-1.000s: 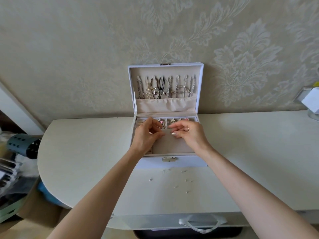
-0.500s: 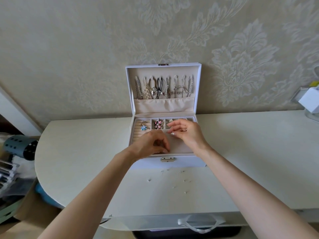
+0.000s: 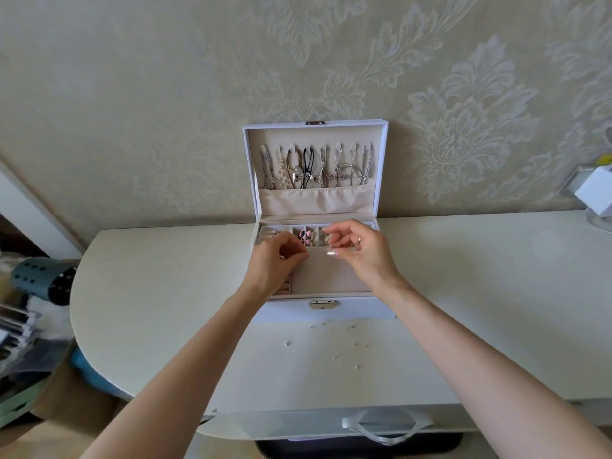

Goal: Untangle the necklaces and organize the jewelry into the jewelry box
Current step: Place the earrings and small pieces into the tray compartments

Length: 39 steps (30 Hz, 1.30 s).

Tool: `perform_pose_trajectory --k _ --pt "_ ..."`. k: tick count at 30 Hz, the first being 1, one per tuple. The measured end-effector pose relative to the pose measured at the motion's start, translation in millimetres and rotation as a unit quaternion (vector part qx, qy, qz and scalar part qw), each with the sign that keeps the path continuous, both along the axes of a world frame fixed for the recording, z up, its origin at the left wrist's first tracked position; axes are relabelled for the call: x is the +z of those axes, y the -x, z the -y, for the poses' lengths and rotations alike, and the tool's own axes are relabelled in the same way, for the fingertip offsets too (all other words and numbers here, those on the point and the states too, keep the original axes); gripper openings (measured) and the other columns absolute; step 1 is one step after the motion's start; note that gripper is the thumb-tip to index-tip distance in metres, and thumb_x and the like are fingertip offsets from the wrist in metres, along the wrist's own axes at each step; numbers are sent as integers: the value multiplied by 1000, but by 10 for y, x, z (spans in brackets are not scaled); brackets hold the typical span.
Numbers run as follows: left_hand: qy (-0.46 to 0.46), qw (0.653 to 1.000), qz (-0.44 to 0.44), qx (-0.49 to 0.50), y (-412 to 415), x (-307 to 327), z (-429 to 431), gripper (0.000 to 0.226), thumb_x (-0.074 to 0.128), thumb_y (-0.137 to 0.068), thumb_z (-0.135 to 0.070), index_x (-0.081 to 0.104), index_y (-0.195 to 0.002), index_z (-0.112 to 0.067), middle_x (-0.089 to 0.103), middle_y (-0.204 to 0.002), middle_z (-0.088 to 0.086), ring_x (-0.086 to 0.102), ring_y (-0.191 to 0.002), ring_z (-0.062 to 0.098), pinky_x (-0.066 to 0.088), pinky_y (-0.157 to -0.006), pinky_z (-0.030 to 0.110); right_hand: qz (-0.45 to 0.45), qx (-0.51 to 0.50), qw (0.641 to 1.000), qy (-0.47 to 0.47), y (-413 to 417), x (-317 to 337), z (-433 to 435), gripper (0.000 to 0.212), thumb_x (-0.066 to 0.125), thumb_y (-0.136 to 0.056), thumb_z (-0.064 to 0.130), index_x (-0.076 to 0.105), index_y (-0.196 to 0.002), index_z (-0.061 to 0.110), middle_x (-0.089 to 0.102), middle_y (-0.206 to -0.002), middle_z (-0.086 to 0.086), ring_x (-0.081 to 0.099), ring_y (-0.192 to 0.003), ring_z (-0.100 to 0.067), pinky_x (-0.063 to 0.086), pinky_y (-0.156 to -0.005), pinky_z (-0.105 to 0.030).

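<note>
The white jewelry box (image 3: 331,313) stands open against the wall. Several necklaces (image 3: 314,170) hang on hooks inside its raised lid. Small pink and dark earrings (image 3: 306,238) fill a back compartment of the beige tray. My left hand (image 3: 276,263) hovers over the tray's left side with fingers curled tight around a tiny glinting piece too small to name. My right hand (image 3: 362,251), wearing a ring, is over the back compartments with thumb and forefinger apart and nothing seen between them. Several tiny loose studs (image 3: 334,357) lie on the table in front of the box.
The cream table (image 3: 159,309) has a rounded left end. A teal perforated cylinder (image 3: 41,279) and stacked clutter sit beyond that end. A white block (image 3: 596,197) stands at the far right by the wall. A bag handle (image 3: 387,429) shows under the front edge.
My left hand dropped toward the box's front edge, then came back up over the left compartments. My right hand lifted slightly and spread its thumb and forefinger apart.
</note>
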State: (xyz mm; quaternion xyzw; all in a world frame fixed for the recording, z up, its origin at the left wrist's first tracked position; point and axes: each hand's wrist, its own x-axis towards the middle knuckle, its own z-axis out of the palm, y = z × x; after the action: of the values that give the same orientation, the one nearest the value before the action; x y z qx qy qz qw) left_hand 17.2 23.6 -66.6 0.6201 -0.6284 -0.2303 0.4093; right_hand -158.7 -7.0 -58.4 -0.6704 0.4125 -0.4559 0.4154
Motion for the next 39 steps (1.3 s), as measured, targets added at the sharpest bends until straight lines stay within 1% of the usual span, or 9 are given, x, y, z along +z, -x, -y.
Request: perform_pose_trajectory --k 7,11,16,22,24,27,30,32,39 --pt "-1 999 52 9 3 14 45 9 74 -77 -7 66 -78 -12 63 -74 -3 51 -64 5 38 -59 7 -4 -3 1000 30 -12 -31 8 46 68 -69 -16 66 -85 26 62 -79 2 58 -69 -6 48 -75 -17" --pt "-13 997 72 38 -22 3 105 19 75 -75 -12 62 -71 -25 61 -70 -10 54 -66 11 47 -65 29 -12 -8 998 62 -16 -35 -2 36 72 -68 -14 67 -82 18 61 -82 8 61 -70 -7 49 -75 -17" --pt "-41 993 92 67 -25 15 136 25 72 -78 -21 56 -64 -34 61 -71 -14 54 -70 13 46 -66 31 -28 -14 994 106 -29 -56 7 18 75 -66 -11 71 -75 4 57 -81 2 58 -70 -10 46 -71 -14" --pt "-39 993 87 67 -30 39 145 8 68 -81 -21 63 -78 -27 66 -79 -4 59 -77 18 51 -72 34 -28 -38 999 17 -20 -79 87 31 75 -70 -7 67 -66 23 63 -74 9 58 -67 -3 50 -72 -24" --pt "-40 994 80 66 -42 42 157 10 68 -80 -19 62 -77 -26 66 -79 -3 60 -77 19 52 -73 35 -40 -34 999 -12 -32 -79 124 24 76 -70 -4 68 -66 19 65 -70 9 59 -66 -1 51 -74 -24" --pt "-37 995 59 76 -47 42 167 9 68 -81 -17 61 -78 -23 66 -79 -3 59 -75 19 51 -72 35 -122 -9 992 -14 -123 -67 173 7 76 -72 1 72 -74 7 61 -65 15 54 -60 6 42 -72 -17" --pt "-20 996 31 83 -49 34 153 11 66 -80 -13 58 -77 -20 70 -81 0 62 -77 18 49 -74 33 -187 -16 982 11 -251 -100 238 5 76 -74 11 73 -74 14 64 -69 14 56 -70 -4 45 -75 -28" --pt "-12 996 11 85 -53 31 130 13 65 -79 -9 56 -75 -18 71 -79 2 64 -78 18 49 -74 31 -232 -27 972 27 -308 -112 260 4 77 -75 19 72 -75 20 68 -78 13 55 -75 -6 43 -71 -28" --pt "5 996 3 90 -70 10 135 11 66 -79 -5 60 -77 -14 68 -77 2 62 -75 16 42 -64 13 -256 -56 964 45 -360 -122 269 7 73 -79 26 70 -79 19 68 -86 13 50 -75 -4 30 -63 -24"
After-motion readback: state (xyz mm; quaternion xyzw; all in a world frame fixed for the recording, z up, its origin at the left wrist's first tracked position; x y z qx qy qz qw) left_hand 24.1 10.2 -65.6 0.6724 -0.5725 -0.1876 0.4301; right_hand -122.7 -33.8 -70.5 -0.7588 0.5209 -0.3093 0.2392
